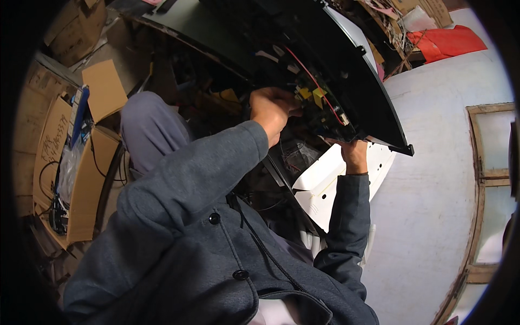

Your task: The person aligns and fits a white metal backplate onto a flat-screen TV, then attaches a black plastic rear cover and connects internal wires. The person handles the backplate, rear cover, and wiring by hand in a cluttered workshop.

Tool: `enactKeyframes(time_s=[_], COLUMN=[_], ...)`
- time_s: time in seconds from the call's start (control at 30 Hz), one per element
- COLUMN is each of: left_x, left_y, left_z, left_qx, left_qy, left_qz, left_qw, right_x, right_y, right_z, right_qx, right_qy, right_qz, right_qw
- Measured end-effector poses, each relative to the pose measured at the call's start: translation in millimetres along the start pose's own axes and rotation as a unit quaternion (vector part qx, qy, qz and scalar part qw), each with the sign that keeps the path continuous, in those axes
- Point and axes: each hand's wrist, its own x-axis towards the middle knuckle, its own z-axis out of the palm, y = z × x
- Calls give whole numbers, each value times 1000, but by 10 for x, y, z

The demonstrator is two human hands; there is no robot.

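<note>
A large black flat-screen casing [374, 103], like that of a television or monitor, stands tilted in front of me. Inside it lies a circuit board [335, 100] with yellow parts, white connectors and a red wire [300, 62]. My left hand [271, 111] reaches in beside the board with its fingers bent together; their tips are lost in shadow, so what they grip does not show. From below, my right hand [355, 154] grips the casing's lower edge, its fingers partly hidden by it. Below the casing, near my right forearm, is a white panel with holes [319, 200].
At left stands an open cardboard box [81, 189] full of cables and electronic parts. My knee [151, 122] is beside it. A pale wall [428, 162] with a wooden-framed window [479, 189] closes the right side. Red cloth [449, 43] and piled scraps lie at top right.
</note>
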Motion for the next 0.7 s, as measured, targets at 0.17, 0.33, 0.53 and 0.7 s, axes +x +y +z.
enactKeyframes(time_s=[0.17, 0.33, 0.53, 0.7], left_x=[8, 10, 44, 49], left_y=[-46, -118, -119, -96], left_z=[-10, -84, -130, -103], left_qx=[-10, -14, -15, -6], left_qy=[4, -18, -28, -19], left_qz=[5, 21, 18, 21], left_qw=[1000, 1000, 999, 1000], right_x=[9, 28, -12, -18], right_y=[-4, -13, 90, 202], right_z=[13, 21, -44, -133], right_qx=[19, 23, -24, -57], right_qy=[8, 7, 0, -6], right_qz=[-3, 1, 2, 12], right_qw=[1000, 1000, 1000, 998])
